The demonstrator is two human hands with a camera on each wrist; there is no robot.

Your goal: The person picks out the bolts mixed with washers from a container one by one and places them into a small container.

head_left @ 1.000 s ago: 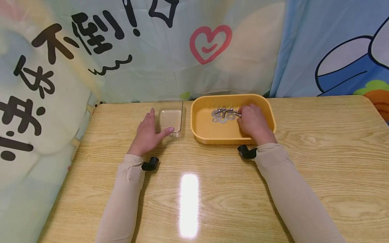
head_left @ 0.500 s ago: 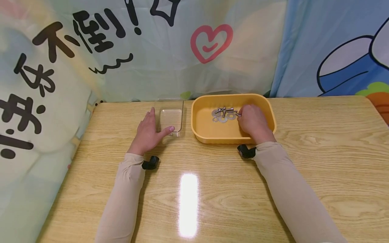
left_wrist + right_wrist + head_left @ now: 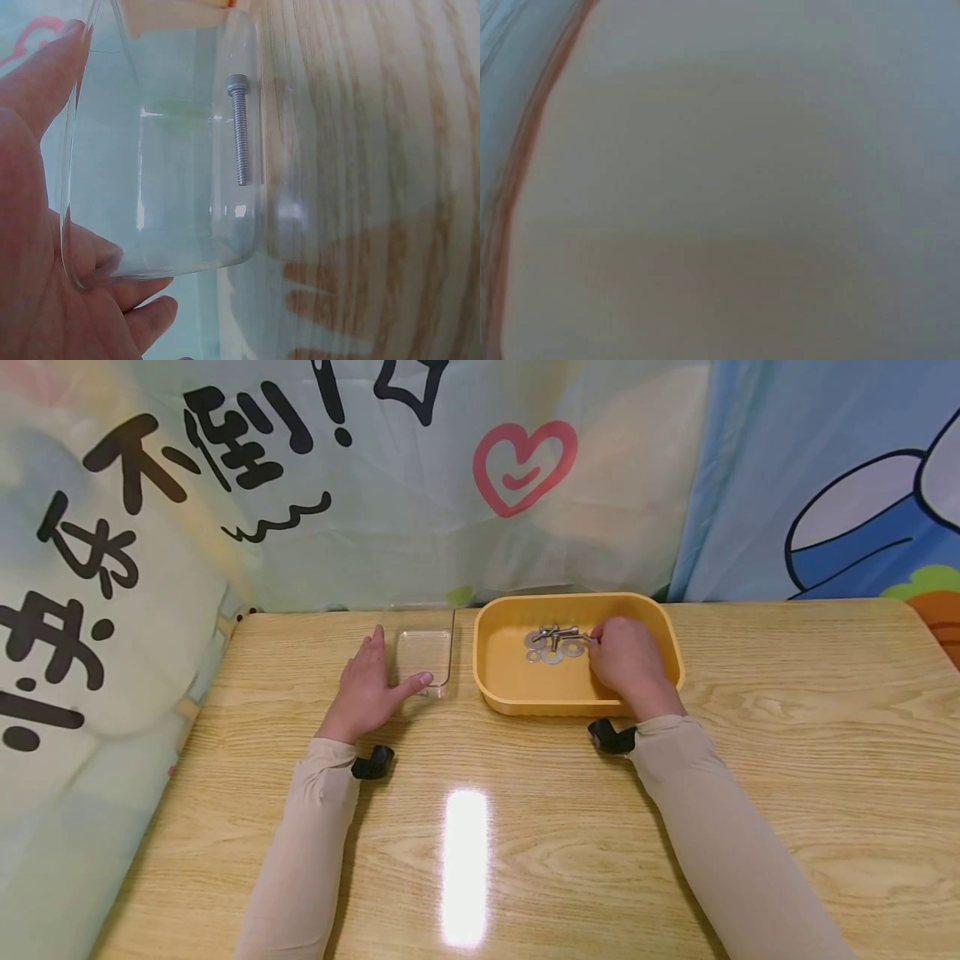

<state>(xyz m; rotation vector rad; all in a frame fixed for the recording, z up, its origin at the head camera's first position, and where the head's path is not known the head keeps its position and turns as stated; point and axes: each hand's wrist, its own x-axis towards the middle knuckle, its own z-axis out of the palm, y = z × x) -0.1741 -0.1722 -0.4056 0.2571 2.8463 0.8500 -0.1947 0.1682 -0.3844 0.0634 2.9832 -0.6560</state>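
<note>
A clear plastic box stands near the table's back edge. My left hand rests against its left and near sides, fingers extended and thumb spread along the rim. Inside the box lies one silver socket-head bolt, seen in the left wrist view. To the right, my right hand reaches into a yellow tray, fingers curled, and pinches a silver bolt whose end shows at the fingertips. Beside it lie several bolts and flat washers. The tray's wall fills the right wrist view, blurred.
The wooden table runs up to a printed cloth backdrop, close behind the box and tray. A narrow strip of tabletop separates the two containers. Black wrist cameras sit on both sleeves.
My right fingers shift slightly at the bolt, and its visible end turns a little in the tray. The left hand and the clear box stay in place.
</note>
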